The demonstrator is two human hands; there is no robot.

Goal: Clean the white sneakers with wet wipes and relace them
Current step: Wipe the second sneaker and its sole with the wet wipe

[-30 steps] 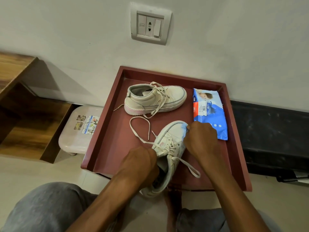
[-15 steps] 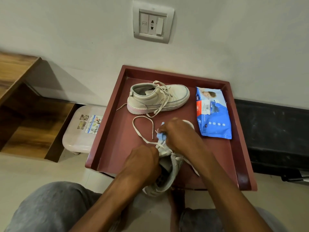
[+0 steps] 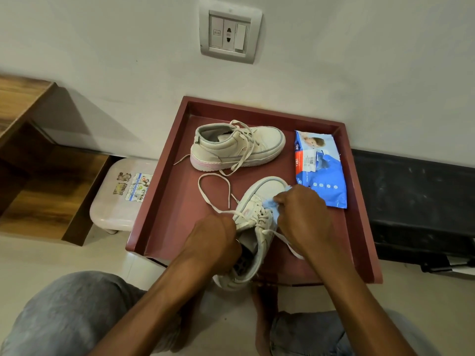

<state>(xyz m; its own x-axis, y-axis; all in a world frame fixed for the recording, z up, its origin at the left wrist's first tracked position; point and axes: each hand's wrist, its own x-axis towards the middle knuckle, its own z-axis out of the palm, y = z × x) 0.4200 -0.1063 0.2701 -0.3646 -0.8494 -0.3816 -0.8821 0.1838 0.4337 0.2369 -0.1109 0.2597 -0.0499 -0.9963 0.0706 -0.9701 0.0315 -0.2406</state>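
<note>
Two white sneakers lie on a dark red tray (image 3: 164, 201). The far sneaker (image 3: 239, 146) lies on its side at the back, laces loose. The near sneaker (image 3: 257, 214) points away from me, its heel over the tray's front edge. My left hand (image 3: 218, 240) grips its collar from the left. My right hand (image 3: 303, 217) pinches a pale blue wet wipe (image 3: 272, 204) against the sneaker's upper, just behind the toe. A loose lace (image 3: 213, 191) loops out to the left.
A blue pack of wet wipes (image 3: 321, 173) lies at the tray's right side. A white plastic stool (image 3: 120, 194) stands left of the tray, a wooden shelf (image 3: 38, 176) further left. The wall with a switch plate (image 3: 230, 33) is behind. My knees are below.
My right hand with the wipe slid from the toe's right side leftward across the upper, then back to the right over the toe. My left hand kept its grip.
</note>
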